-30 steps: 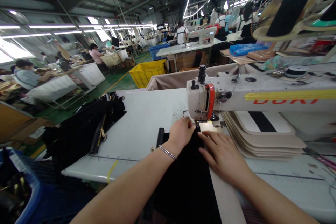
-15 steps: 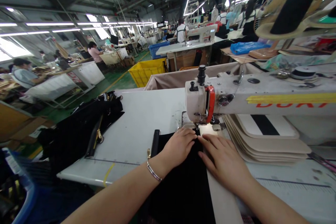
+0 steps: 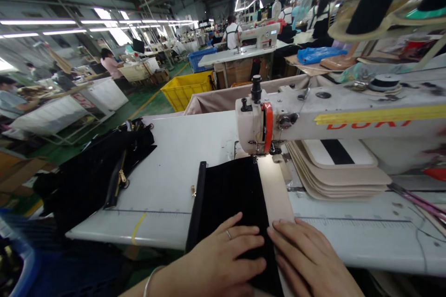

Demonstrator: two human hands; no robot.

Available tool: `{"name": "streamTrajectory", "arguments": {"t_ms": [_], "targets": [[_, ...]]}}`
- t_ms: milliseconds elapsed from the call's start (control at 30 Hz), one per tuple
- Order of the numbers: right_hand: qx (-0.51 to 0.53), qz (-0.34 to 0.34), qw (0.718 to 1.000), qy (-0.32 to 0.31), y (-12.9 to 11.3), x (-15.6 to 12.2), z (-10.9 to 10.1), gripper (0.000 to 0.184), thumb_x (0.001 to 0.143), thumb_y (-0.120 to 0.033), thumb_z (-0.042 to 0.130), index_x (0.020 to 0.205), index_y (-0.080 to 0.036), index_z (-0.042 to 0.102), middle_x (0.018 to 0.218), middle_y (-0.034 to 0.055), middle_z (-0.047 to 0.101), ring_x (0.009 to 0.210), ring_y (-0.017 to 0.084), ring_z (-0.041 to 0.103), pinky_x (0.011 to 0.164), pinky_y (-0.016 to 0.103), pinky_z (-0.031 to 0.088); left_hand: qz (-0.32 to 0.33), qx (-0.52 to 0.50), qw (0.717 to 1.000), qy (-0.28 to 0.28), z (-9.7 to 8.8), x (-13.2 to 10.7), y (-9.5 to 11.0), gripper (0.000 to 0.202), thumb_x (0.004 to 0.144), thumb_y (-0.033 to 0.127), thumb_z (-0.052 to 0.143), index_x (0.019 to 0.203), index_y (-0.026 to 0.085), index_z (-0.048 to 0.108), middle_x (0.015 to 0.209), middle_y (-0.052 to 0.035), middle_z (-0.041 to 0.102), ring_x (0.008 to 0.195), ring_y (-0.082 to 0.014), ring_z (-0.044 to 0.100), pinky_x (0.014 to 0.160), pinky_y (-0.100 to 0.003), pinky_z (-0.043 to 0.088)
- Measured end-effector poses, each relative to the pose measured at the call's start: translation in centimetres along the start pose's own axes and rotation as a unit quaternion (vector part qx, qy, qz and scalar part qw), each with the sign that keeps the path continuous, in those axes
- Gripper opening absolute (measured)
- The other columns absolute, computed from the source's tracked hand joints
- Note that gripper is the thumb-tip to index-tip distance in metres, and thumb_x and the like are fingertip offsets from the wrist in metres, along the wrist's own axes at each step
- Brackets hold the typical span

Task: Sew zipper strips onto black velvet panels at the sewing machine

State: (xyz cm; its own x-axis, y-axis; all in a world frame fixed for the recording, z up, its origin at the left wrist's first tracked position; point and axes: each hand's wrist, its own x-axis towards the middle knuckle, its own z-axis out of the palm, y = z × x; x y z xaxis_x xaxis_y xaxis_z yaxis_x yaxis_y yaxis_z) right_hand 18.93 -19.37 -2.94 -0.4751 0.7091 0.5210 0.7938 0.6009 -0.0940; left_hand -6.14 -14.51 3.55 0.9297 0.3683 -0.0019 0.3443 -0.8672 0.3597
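Observation:
A black fabric panel point(image 3: 233, 190) lies on the white sewing table, its far edge at the needle area of the sewing machine point(image 3: 251, 123). Along its right side runs a beige strip point(image 3: 277, 188). My left hand point(image 3: 230, 257) rests on the black panel near the table's front edge, fingers apart and a ring on one. Close beside it, my right hand point(image 3: 306, 255) lies with its fingers extended over the beige strip and the seam; its thumb is hidden. A dark band with a gold zipper pull point(image 3: 193, 190) borders the panel on the left.
Stacked beige pads point(image 3: 343, 181) sit right of the needle, with purple-handled scissors point(image 3: 418, 202) beyond. Black zippered pieces point(image 3: 94, 167) hang over the table's left end, above a blue basket point(image 3: 31, 260). A yellow crate point(image 3: 186, 88) stands behind.
Both hands have drawn back from the needle toward the table's front edge, baring the far part of the black panel. The camera view has shifted slightly.

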Motion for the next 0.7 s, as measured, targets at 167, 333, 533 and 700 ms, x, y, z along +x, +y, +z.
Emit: {"name": "streamTrajectory", "arguments": {"t_ms": [167,333,533,700], "targets": [[-0.025,-0.017,1.0,-0.008,0.0,-0.1,-0.4,0.04,0.089,-0.023,0.048,0.128,-0.022,0.058,0.123,0.0067,0.064,0.109,0.022,0.061,0.09,0.038,0.053,-0.003,0.025,1.0,0.017,0.7,-0.2,0.1,0.027,0.096,0.035,0.051,0.119,0.024,0.059,0.135,-0.0025,0.055,0.136,-0.0184,0.038,0.122,-0.043,0.016],[-0.048,-0.041,0.998,-0.008,0.1,0.3,-0.3,0.04,0.087,-0.021,0.045,0.123,-0.02,0.061,0.117,0.0064,0.066,0.103,0.02,0.064,0.085,0.035,0.054,0.013,0.042,0.999,0.022,1.0,0.2,0.0,0.027,0.098,0.033,0.048,0.121,0.025,0.057,0.136,-0.0007,0.054,0.138,-0.0181,0.036,0.122,-0.044,0.011],[-0.06,-0.046,0.997,-0.01,0.4,1.0,-0.4,0.038,0.087,-0.022,0.045,0.121,-0.019,0.063,0.115,0.0067,0.067,0.1,0.02,0.064,0.084,0.034,0.054,0.017,0.025,0.999,0.045,1.2,0.4,-0.5,0.028,0.095,0.023,0.05,0.122,0.023,0.057,0.131,-0.0007,0.059,0.135,-0.0165,0.04,0.123,-0.041,0.011],[-0.064,-0.041,0.997,-0.007,0.7,1.3,-0.2,0.036,0.089,-0.024,0.044,0.12,-0.02,0.063,0.113,0.0067,0.068,0.096,0.02,0.064,0.082,0.034,0.054,0.015,0.02,0.998,0.059,1.4,0.7,-1.7,0.032,0.093,0.017,0.05,0.124,0.021,0.055,0.132,0.0,0.059,0.134,-0.0155,0.041,0.123,-0.039,0.009]]}}
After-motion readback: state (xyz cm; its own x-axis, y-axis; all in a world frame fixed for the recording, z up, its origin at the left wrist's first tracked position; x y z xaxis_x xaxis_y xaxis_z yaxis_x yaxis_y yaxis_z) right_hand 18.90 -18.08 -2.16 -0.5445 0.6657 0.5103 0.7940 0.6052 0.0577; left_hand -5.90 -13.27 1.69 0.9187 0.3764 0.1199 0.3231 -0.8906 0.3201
